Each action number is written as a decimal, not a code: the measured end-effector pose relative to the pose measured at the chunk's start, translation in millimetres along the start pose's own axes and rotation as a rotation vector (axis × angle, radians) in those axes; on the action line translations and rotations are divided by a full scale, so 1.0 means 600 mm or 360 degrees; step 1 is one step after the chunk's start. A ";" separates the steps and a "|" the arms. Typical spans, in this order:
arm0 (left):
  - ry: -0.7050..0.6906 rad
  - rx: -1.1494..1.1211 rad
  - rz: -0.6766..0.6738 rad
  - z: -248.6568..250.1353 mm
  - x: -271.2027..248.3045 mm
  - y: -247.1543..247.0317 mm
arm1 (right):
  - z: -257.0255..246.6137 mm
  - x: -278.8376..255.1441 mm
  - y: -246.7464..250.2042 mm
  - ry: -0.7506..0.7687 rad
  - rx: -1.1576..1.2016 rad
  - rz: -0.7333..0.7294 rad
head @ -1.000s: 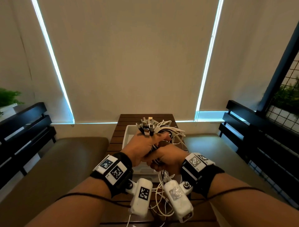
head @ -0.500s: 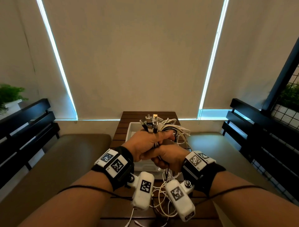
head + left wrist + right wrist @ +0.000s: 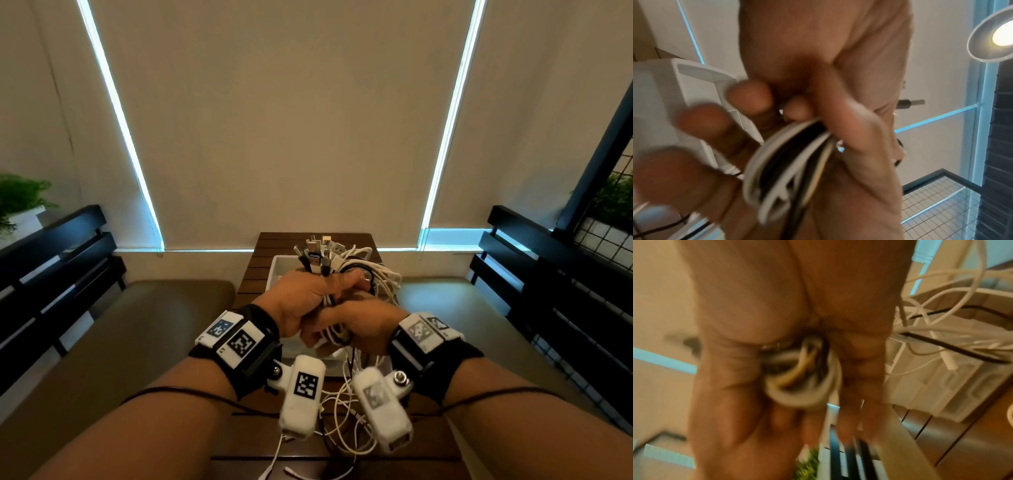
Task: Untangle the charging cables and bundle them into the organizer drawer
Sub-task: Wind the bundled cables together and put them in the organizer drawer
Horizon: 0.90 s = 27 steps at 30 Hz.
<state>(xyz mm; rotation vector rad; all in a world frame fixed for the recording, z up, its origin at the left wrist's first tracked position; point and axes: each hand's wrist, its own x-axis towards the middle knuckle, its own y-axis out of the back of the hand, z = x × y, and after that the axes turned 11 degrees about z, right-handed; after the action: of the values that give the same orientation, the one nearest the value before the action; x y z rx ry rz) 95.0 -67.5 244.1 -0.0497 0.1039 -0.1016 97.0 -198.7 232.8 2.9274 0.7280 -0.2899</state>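
My left hand [image 3: 308,301] grips a thick bunch of white and black charging cables [image 3: 329,260], with the plug ends sticking up above the fist. Just below and to the right, my right hand [image 3: 356,325] grips the same bunch lower down. Both hands hover above a white organizer drawer [image 3: 279,270] on the wooden table [image 3: 260,274]. In the left wrist view the cable bundle [image 3: 789,159] runs between thumb and curled fingers, beside the drawer [image 3: 694,91]. The blurred right wrist view shows looped cables [image 3: 803,374] held in the palm. Loose cable tails [image 3: 346,411] hang down to the table.
Olive seat cushions [image 3: 137,325] flank the narrow table on both sides. Black slatted bench backs [image 3: 61,260] stand at left and right. A wire grid panel with a plant [image 3: 609,219] is at the far right. More loose white cable [image 3: 941,308] lies over the drawer.
Both hands have stayed on the bundle above the drawer. The right hand has shifted slightly along the cables and is blurred with motion now.
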 end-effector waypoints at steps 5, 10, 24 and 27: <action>0.0058 -0.0075 -0.0051 0.000 0.002 0.001 | -0.005 0.004 0.018 -0.0189 0.0275 -0.0343; -0.0001 -0.0044 -0.0056 0.000 0.003 0.011 | -0.003 -0.009 -0.001 -0.0179 0.0266 -0.0185; 0.0031 -0.0062 0.0066 -0.007 -0.008 0.005 | 0.009 -0.005 -0.042 0.0102 -0.0166 0.0347; 0.0105 -0.0142 0.0115 -0.007 -0.007 0.008 | 0.001 -0.007 -0.030 0.0107 -0.0341 0.0209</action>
<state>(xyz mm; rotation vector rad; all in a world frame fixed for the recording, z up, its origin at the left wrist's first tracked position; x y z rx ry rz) 90.7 -62.3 239.9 -0.1317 0.1762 -0.0261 84.7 -185.0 232.3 2.7753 0.5345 -0.0951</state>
